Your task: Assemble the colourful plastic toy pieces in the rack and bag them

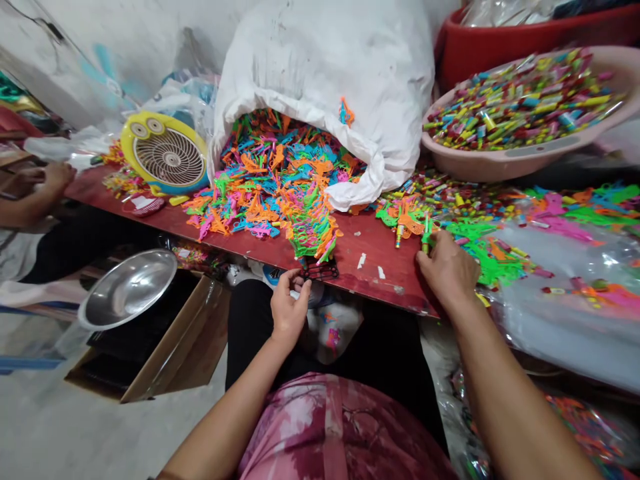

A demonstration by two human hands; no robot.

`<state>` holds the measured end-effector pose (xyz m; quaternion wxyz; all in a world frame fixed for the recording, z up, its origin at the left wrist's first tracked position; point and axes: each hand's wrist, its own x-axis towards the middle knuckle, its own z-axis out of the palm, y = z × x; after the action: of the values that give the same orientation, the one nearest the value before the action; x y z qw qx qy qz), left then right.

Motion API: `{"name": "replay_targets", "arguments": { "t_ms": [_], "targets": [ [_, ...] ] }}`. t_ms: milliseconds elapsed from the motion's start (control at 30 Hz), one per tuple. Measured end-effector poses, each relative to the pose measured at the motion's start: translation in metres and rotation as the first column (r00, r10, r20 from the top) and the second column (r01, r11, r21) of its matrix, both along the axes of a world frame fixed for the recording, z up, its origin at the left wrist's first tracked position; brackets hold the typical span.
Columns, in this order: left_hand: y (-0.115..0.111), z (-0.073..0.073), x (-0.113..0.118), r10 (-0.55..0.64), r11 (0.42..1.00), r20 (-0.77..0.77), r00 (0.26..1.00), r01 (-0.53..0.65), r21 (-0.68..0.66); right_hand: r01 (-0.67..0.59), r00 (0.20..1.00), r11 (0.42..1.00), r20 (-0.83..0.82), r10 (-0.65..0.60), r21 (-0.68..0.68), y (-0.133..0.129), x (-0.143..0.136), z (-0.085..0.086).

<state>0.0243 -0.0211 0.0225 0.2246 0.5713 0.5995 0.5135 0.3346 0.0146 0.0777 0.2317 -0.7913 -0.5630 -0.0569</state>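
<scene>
Person's right hand (447,267): extended forward, palm down, fingers pinching 1 green plastic piece (427,233) at the red table (395,250). Left hand (290,305): at the front edge, fingers curled beside 1 black lattice piece (321,270); grip cannot be told. Behind: 1 white sack (325,53), 1 yellow fan (170,157), 1 pink basin (500,160).
</scene>
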Motion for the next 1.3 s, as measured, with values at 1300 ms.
{"name": "replay_targets", "arguments": {
  "t_ms": [1300],
  "targets": [
    [0.08,0.025,0.015,0.052,0.97,-0.45,0.891,-0.152,-0.191,-0.552,0.637,0.776,-0.445,0.629,0.305,0.036,-0.144,-0.02]
  ]
}}
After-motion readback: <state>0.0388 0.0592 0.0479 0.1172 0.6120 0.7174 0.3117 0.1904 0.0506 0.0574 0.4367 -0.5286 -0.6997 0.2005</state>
